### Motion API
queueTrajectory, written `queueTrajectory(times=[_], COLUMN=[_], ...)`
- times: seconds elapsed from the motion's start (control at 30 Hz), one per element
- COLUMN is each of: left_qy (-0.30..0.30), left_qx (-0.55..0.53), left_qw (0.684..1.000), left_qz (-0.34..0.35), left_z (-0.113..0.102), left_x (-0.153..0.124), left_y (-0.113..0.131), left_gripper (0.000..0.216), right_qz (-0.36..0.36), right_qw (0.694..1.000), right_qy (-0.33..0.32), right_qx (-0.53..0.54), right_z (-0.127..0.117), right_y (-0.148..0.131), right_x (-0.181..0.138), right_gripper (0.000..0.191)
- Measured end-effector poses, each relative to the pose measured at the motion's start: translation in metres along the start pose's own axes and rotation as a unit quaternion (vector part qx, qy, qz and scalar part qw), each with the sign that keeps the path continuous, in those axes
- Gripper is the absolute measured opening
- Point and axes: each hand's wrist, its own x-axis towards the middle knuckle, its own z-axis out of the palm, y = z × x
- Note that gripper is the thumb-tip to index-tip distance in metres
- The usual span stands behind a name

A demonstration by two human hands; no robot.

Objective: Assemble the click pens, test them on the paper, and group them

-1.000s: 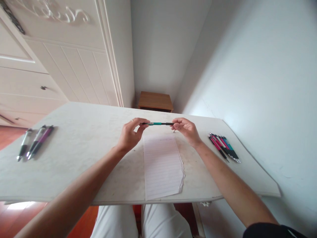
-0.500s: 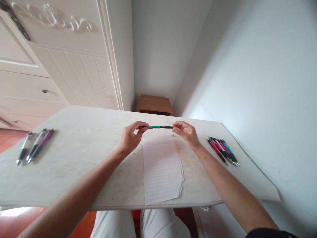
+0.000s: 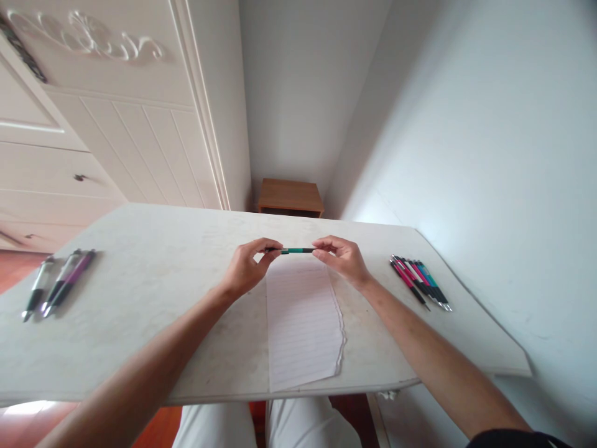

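A green and black pen (image 3: 295, 250) is held level above the far end of a sheet of lined paper (image 3: 303, 330). My left hand (image 3: 248, 266) pinches its left end between thumb and fingers. On the other end, my right hand (image 3: 344, 261) closes thumb and fingertips round the black grip part. The green barrel shows between the two hands, and both pen ends are partly covered by fingers. The paper lies flat, its right edge torn.
Several slim pens (image 3: 420, 283) in pink, blue and black lie together on the right of the white table (image 3: 177, 348). Thicker pens (image 3: 65, 283), white and purple with black grips, lie at the left. A wooden stand (image 3: 290, 194) is beyond the far edge; a wall borders the right.
My right hand has moved left toward my left hand, and the thin black stretch beside the green barrel no longer shows. A small metallic piece seen beneath my right fingers is now out of sight.
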Motion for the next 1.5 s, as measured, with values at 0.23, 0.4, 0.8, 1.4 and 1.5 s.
queueTrajectory(times=[0.23,0.4,0.8,1.4,1.5], left_qy=[0.028,0.058,0.045,0.027,0.029], left_qx=[0.002,0.001,0.018,0.057,0.053], left_qw=[1.000,0.998,0.998,0.998,0.998], left_qz=[-0.008,-0.022,-0.031,-0.005,0.001], left_z=[-0.002,-0.005,-0.004,-0.003,-0.003], left_x=[0.005,0.008,0.008,0.008,0.008], left_y=[-0.007,-0.008,-0.008,-0.014,-0.015], left_gripper=[0.014,0.013,0.013,0.018,0.018], right_qz=[0.000,0.004,-0.009,0.079,0.069], right_qw=[0.999,0.997,0.975,0.995,0.997], right_qy=[-0.013,0.036,-0.073,-0.013,-0.018], right_qx=[0.045,-0.067,-0.211,0.054,0.042], right_z=[-0.010,-0.039,-0.035,-0.015,-0.015], right_y=[0.004,0.010,0.022,0.007,0.008], right_x=[0.007,0.014,0.011,0.009,0.008], right_gripper=[0.048,0.035,0.008,0.032,0.029])
